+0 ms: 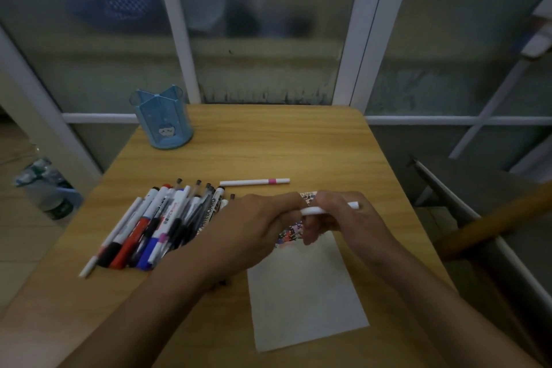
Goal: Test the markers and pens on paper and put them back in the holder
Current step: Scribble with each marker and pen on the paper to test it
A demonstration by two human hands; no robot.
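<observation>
Head view shows left hand (257, 218) and right hand (343, 215) pinching one slim white marker (328, 208) above scribbled white paper (304, 293), beside a pen pile (161, 224), one pink-banded white marker (254, 182), one blue plastic holder (161, 118).

Two bare forearms are showing, entering from the lower edge, one from the lower left, one from the lower right. Left hand (254, 224) and right hand (343, 218) are showing uncovered: no sleeve, glove, watch or ring is appearing on either. Both wrists are showing bare in dim light.
</observation>
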